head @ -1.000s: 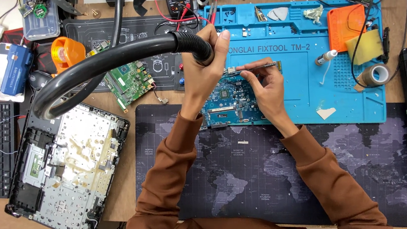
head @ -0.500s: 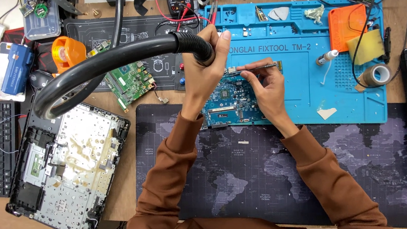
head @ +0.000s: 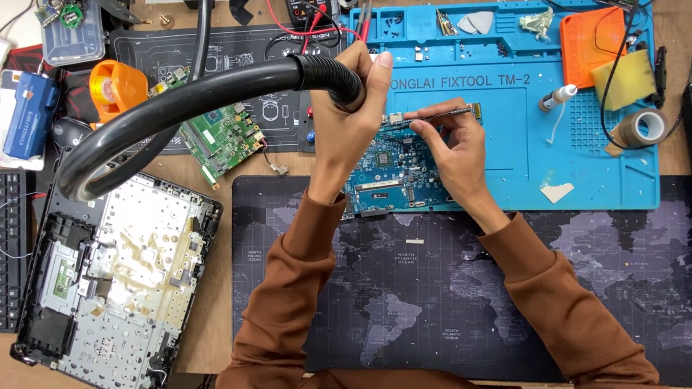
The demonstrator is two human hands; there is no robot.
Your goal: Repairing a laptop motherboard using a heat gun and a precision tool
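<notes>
Black hose [head: 185,108] gripped at its nozzle by the left hand [head: 350,109], fingers wrapped shut, poised over the blue board [head: 391,177] on the mat [head: 527,143]. Right hand [head: 451,146] pinches tweezers [head: 431,114] at the board's 12 o'clock edge. Risk, as judged: nozzle drift could dislodge small parts; tweezers may slip

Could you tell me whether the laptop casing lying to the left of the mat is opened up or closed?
Opened up: the laptop casing lies flat with its bare metal inner frame and plastic ribs facing the camera, no cover over it.
</notes>
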